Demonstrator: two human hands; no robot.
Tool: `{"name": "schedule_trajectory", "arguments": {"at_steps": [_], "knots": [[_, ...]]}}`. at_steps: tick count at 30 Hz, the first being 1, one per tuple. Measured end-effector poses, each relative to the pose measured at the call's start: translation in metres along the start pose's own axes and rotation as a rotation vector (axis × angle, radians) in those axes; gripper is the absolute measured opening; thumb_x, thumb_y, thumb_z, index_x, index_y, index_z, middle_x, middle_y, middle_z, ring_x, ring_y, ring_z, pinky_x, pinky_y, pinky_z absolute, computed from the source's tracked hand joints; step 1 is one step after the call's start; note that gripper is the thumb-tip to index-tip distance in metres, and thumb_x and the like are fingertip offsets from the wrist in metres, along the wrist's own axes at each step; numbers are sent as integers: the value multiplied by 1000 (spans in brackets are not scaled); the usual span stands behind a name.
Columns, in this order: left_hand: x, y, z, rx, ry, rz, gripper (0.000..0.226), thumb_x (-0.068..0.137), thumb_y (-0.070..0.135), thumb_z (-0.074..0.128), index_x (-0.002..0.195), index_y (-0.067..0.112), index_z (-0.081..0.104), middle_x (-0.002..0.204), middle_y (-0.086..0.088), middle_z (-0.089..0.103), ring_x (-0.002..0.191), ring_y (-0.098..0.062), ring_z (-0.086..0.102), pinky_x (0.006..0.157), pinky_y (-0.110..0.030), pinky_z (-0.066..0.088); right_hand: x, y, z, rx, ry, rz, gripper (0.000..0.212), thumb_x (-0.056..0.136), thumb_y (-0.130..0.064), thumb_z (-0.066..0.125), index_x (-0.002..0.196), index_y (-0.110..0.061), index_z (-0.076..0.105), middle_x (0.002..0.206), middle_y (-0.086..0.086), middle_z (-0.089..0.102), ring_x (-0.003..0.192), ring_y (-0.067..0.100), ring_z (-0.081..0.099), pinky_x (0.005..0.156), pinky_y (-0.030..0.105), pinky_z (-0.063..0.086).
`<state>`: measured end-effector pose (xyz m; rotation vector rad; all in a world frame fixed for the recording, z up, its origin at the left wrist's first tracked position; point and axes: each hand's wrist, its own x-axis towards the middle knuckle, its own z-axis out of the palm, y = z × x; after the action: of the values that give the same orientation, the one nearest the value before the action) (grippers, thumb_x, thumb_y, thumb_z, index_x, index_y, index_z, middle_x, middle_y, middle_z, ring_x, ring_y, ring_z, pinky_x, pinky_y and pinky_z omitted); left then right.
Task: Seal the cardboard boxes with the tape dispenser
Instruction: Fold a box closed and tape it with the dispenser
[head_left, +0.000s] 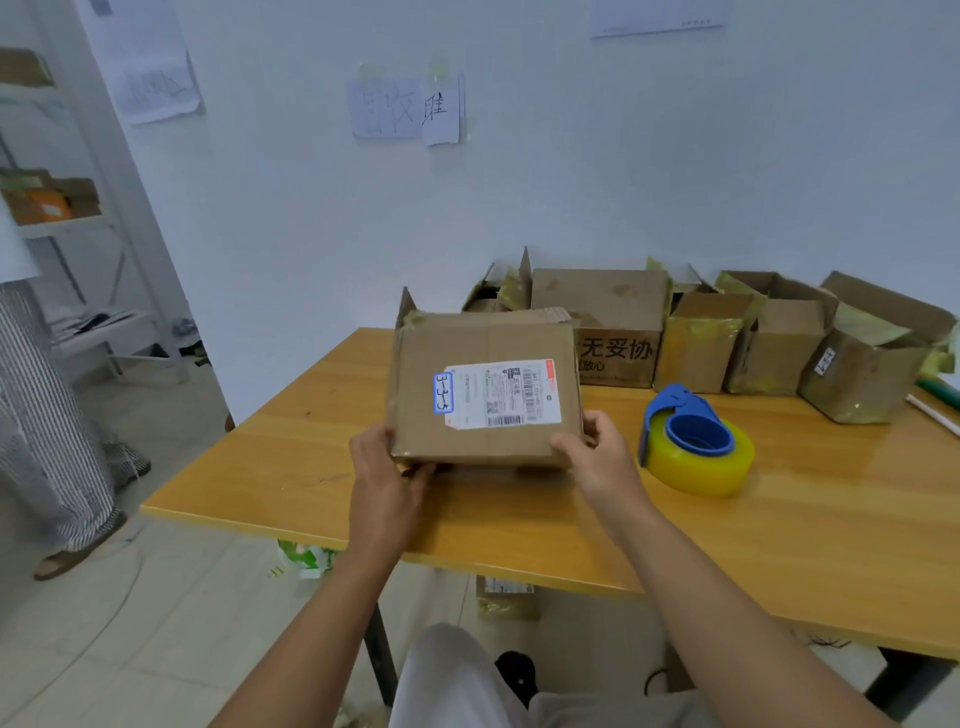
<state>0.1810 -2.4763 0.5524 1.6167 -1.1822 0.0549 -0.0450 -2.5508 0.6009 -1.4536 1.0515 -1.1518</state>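
A brown cardboard box (483, 348) with a white shipping label sits tilted on the wooden table (779, 545), its labelled face turned toward me. My left hand (387, 467) grips its near left corner, fingers under the edge. My right hand (597, 447) grips the near right corner, thumb on the face. The blue tape dispenser (693, 441) with a yellowish clear tape roll lies on the table just right of my right hand, untouched.
Several open cardboard boxes (774, 338) with loose flaps line the wall at the back right of the table. A person in striped trousers (52, 415) stands at the far left near a white shelf (78, 223). Another box (506, 597) lies under the table.
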Motion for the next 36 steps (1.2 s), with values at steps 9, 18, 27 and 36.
{"name": "schedule_trajectory", "arguments": {"at_steps": [9, 18, 27, 36], "knots": [[-19, -8, -15, -155, -192, -113, 92, 66, 73, 70, 136, 47, 17, 122, 13, 47, 107, -1, 56, 76, -17, 49, -12, 30, -18, -288, -136, -54, 73, 89, -10, 71, 143, -34, 28, 132, -14, 50, 123, 5, 49, 99, 25, 45], [1, 21, -14, -174, -39, -132, 66, 74, 87, 41, 98, 26, 54, 104, 14, 50, 93, 5, 52, 69, -19, 40, -9, 10, -30, -179, -106, -83, 40, 85, -56, 67, 117, -43, 47, 119, -21, 60, 97, -16, 58, 69, 12, 50], [26, 47, -38, -95, -105, -156, 78, 76, 89, 22, 130, 36, 41, 92, 23, 56, 84, 3, 54, 62, -24, 40, 15, -45, -28, -290, -6, -253, 37, 101, -46, 49, 135, -32, 44, 104, -17, 57, 95, 6, 61, 75, 40, 57], [49, 76, -51, -186, -110, -141, 56, 85, 80, 25, 95, 39, 61, 93, 20, 64, 87, 8, 56, 68, -22, 38, 6, -40, -33, -363, -88, -411, 37, 105, -19, 44, 141, -23, 38, 134, -3, 48, 118, 23, 55, 94, 54, 51]]}}
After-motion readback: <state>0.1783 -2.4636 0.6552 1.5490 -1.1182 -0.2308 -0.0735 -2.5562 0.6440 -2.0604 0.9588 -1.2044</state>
